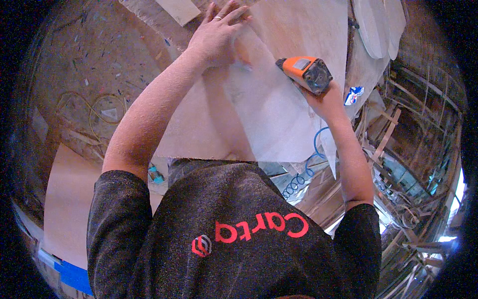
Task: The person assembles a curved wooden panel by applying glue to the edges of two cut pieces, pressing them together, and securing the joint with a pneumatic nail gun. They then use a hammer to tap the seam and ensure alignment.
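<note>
My right hand (pixel 323 102) is wrapped round the grip of an orange and black pneumatic nail gun (pixel 300 71). Its nose points left, over pale plywood sheets (pixel 279 119); whether it touches the wood cannot be told. A coiled blue air hose (pixel 298 183) hangs below my right forearm. To the left, my left hand (pixel 216 42) lies on the wood with its fingers stretched toward the far side, a ring on one of them. Beneath its palm the surface is partly hidden. An edge between overlapping sheets runs from my left hand toward the nail gun.
A short wood strip (pixel 179 10) lies beyond my left hand. Rounded pale boards (pixel 371 27) rest at the far right, above a crumpled blue and white wrapper (pixel 354 94). Wood scraps (pixel 388 129) clutter the right side. A yellowish hose (pixel 92 112) lies on the littered floor at left.
</note>
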The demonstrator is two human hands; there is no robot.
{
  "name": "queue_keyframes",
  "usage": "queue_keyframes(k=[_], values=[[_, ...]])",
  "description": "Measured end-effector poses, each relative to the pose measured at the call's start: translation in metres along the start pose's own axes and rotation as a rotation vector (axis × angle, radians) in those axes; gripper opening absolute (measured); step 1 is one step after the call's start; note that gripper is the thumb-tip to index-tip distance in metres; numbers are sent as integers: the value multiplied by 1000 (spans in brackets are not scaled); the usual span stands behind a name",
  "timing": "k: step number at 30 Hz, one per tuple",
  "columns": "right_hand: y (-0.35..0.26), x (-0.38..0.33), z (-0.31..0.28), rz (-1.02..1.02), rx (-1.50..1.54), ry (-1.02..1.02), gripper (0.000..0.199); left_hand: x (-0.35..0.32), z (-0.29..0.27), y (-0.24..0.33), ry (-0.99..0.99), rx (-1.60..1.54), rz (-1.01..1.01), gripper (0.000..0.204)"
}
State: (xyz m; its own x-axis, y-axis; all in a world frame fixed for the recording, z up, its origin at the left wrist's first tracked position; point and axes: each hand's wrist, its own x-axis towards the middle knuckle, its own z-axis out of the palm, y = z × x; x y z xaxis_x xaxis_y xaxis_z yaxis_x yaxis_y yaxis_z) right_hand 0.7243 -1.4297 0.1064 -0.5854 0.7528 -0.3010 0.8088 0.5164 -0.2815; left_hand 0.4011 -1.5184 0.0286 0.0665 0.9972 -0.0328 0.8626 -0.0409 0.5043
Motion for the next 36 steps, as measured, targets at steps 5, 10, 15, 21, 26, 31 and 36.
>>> queue_keyframes(k=[5,10,15,21,26,31,36], values=[[-6,-3,-4,16,5,-59,35,-1,26,-11,192,61,67,92],[-18,-2,-13,1,295,-34,34,8,52,-19,173,303,-13,69],[0,-52,-53,278,624,-224,39,4,40,-10,146,230,-25,69],[91,-170,-103,548,712,-209,42,-16,14,28,416,248,-37,86],[196,-255,-143,611,676,-109,43,-75,14,67,538,281,-210,88],[302,-271,-165,555,516,-20,51,-148,38,101,556,359,-395,77],[398,-188,-152,376,107,241,76,-206,67,132,469,467,-599,74]])
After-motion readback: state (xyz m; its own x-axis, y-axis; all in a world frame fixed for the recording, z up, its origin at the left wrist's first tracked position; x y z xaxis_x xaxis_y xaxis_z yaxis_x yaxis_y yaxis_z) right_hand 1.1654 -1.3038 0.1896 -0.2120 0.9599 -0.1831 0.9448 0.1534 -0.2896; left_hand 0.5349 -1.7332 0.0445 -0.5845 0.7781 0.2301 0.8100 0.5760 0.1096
